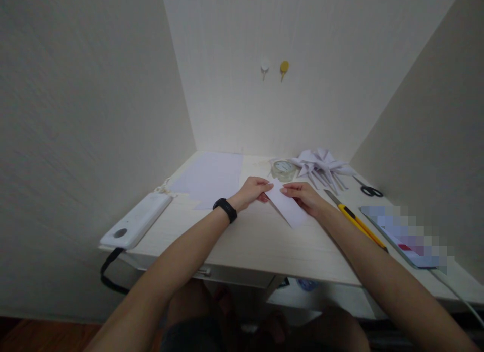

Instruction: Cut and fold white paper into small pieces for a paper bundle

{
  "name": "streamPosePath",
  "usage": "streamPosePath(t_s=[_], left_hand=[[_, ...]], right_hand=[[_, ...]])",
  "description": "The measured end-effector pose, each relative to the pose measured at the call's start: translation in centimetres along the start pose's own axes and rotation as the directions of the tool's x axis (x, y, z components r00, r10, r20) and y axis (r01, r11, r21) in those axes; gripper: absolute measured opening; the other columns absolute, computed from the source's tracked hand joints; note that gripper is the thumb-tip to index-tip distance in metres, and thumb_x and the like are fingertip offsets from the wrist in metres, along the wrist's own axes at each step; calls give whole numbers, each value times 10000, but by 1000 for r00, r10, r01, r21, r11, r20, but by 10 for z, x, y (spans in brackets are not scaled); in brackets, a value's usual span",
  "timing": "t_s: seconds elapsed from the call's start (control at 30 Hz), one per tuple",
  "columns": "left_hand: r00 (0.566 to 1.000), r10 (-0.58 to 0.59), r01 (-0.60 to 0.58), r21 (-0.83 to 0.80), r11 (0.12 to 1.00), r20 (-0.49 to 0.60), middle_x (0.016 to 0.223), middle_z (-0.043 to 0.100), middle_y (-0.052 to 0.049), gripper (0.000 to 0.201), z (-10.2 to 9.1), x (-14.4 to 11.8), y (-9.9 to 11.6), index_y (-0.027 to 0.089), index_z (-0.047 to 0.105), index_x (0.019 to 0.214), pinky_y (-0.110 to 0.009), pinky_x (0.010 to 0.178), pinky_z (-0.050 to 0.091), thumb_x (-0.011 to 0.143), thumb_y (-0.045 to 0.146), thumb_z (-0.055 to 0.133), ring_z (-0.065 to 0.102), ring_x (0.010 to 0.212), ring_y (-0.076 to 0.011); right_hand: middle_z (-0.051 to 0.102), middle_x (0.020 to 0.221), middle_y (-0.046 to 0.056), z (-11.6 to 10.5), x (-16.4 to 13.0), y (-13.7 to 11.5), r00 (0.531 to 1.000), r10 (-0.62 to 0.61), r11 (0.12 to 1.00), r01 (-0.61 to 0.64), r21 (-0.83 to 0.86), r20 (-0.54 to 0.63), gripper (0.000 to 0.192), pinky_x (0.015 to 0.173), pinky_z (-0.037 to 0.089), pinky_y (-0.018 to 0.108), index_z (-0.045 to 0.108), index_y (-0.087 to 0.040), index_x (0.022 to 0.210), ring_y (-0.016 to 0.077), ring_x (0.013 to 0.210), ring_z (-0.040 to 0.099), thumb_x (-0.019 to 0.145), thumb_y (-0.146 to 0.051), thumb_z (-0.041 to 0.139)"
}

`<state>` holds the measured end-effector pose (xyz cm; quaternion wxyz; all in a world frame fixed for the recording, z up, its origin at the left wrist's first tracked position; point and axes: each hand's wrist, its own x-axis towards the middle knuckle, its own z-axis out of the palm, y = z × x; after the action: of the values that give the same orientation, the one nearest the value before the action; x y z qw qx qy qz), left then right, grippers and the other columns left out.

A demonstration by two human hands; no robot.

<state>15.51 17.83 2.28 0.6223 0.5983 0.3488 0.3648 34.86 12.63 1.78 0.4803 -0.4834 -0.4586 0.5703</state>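
Head view shows no readable writing: the pad just right of the right forearm is blurred out, and no brand shows on anything else.

A white paper strip (286,206) lies slanted on the pale desk (264,241), its far end pinched between both hands. The left hand (252,190) closes on that end from the left, thumb and fingertips narrowed onto the paper edge; a black wristband (226,210) sits on that wrist. The right hand (305,196) holds the same end from the right, fingers curled down over the strip, which runs back under the palm toward the person.

Just beyond the hands stands a roll of clear tape (283,169); whether anything lies inside its ring cannot be told. Beyond and to the right of the right hand lies a heap of folded white paper shapes (321,165), with black-handled scissors (370,190) farther right. A yellow utility knife (357,223) lies just beside the right forearm. Beyond and left of the left hand lies a flat paper sheet (212,178), and well to its left a white device (138,221) rests at the desk edge with a black strap hanging down.
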Motion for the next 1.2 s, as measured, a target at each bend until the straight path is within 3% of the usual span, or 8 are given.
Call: streamPosePath(t_s=[0.1,0.17,0.23,0.43,0.67,0.9,1.0,1.2], left_hand=[[985,51,-63,-70,996,-165,667,652,-35,96,-2,3,2,87,672,790,-197,483,490,862,145,646,563,483,-73],[959,75,-110,-116,987,-274,694,659,-38,78,-5,5,5,94,666,790,-198,492,493,848,145,652,572,496,-76],[951,64,-115,-154,981,-304,715,666,-42,56,-9,5,7,100,663,787,-204,491,490,814,147,675,583,508,-86],[993,71,-83,-123,989,-94,704,677,-48,105,-16,5,4,93,682,745,-234,566,490,727,175,745,605,585,-114],[998,25,-31,-111,993,-54,693,675,-50,122,-22,5,5,82,711,764,-226,537,440,697,163,773,576,562,-101],[997,44,-41,-46,998,61,753,714,-80,239,-24,6,1,80,763,823,-234,617,443,647,226,832,605,652,-119],[996,42,-40,-19,999,73,746,715,-80,247,-22,4,0,82,767,818,-237,614,434,636,233,841,596,645,-118],[998,31,-27,-67,997,60,773,722,-82,311,-19,2,4,101,769,916,-243,603,442,629,199,837,616,645,-129]], right_hand=[[753,761,51,-4,2,1,1000,-9,1000,10,-15,30,388,512,459,232,769,-142,901,134,584,624,569,-307,883],[746,739,48,-7,4,1,999,-21,1000,20,-13,-40,370,496,460,227,769,-136,878,123,556,606,560,-286,883],[732,700,44,-9,5,1,993,-27,1000,25,-17,-111,347,460,447,223,769,-130,839,113,517,576,544,-271,885],[729,700,57,-14,3,-1,999,14,999,-15,-29,-36,325,467,463,224,767,-118,800,118,533,596,543,-273,892],[677,612,19,-17,5,-4,986,-64,994,77,74,-157,211,416,465,234,719,-160,700,119,491,555,564,-223,867],[748,725,64,-13,2,-3,998,-50,995,52,87,-28,289,530,509,252,779,-136,795,149,590,634,552,-257,879],[774,811,76,-10,2,-1,999,-42,996,44,81,-29,327,645,534,290,792,-157,854,179,685,677,550,-240,880],[780,830,77,-7,2,-1,998,-47,993,51,102,-47,333,696,538,300,799,-166,860,184,713,682,542,-234,874]])
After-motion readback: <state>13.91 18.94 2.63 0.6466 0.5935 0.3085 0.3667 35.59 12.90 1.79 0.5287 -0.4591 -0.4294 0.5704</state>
